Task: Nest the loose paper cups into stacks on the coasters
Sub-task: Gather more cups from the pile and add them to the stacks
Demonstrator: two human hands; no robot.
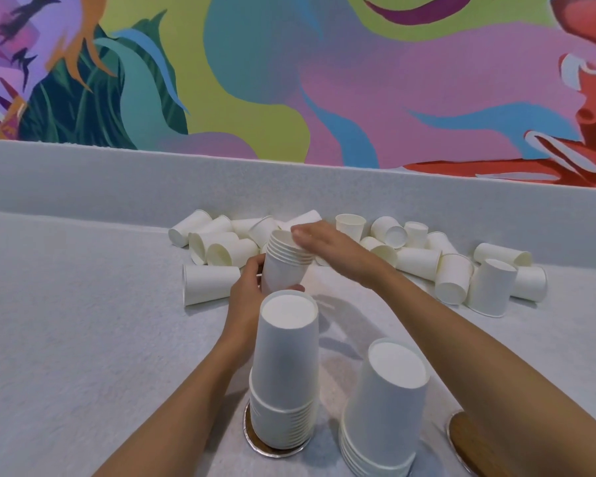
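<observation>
My left hand (246, 294) grips an upright nested stack of white paper cups (284, 266) held above the surface. My right hand (327, 244) lies flat across that stack's rims, fingers together. Behind them several loose white cups (417, 261) lie scattered along the back wall. Nearer to me an upside-down stack of cups (284, 376) stands on a round wooden coaster (255, 442). A second upside-down stack (384, 411) stands to its right, hiding what is under it. A third coaster (468, 442) lies bare at the lower right, partly under my right forearm.
The cups sit on a pale grey textured surface (83, 339) with a low grey back wall (83, 180). Above it is a brightly painted mural. Loose cups on the left (209, 284) lie on their sides.
</observation>
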